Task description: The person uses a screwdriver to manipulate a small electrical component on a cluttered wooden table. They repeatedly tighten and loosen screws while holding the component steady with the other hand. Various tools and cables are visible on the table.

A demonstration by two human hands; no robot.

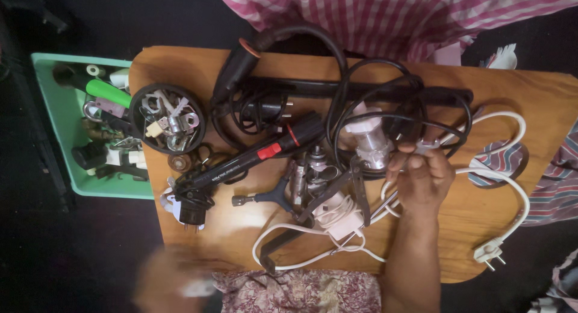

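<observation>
My right hand (pixel 421 174) has fingers curled around a small metal piece (pixel 425 146) mid-board, beside the white-and-metal bulb holder (pixel 370 141) among black cords (pixel 385 90). Left hand (pixel 171 283) blurred at lower edge, grip unclear. Wooden board (pixel 512 96) underneath.

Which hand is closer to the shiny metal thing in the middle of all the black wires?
The right hand: its fingers already touch the shiny metal part. The left hand is a blur at the near table edge, far away.
</observation>
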